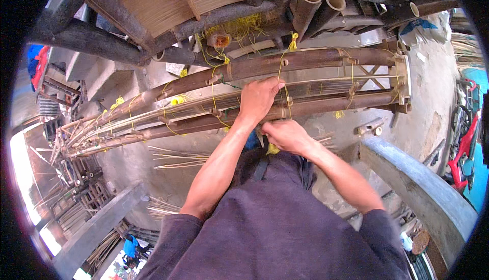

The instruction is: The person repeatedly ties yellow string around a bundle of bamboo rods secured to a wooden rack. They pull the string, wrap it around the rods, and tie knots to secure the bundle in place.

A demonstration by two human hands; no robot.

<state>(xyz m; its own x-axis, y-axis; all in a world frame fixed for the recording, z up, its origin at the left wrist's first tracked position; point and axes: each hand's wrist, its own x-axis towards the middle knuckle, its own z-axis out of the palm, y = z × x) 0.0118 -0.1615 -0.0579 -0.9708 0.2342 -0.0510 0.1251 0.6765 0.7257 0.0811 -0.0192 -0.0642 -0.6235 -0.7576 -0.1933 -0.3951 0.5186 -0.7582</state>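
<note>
A long frame of two brown bamboo poles, the far pole (310,59) and the near pole (321,104), stretches across in front of me. Thin bamboo strips (326,87) run lengthwise between them, crossed by yellow strings. My left hand (257,99) lies over the strips, its fingers pinched at a yellow string (281,68) that hangs from the far pole. Just on my side of the near pole, my right hand (286,135) is closed; what it grips is mostly hidden. Below its fingers hangs a small yellow string bundle (273,149).
Beyond the frame stands a dark bamboo structure (224,20) with yellow string tangled on it. Loose strips (178,158) lie on the floor at left. A concrete beam (417,183) rises at right, near a red motorcycle (463,152). Another person (131,247) is at lower left.
</note>
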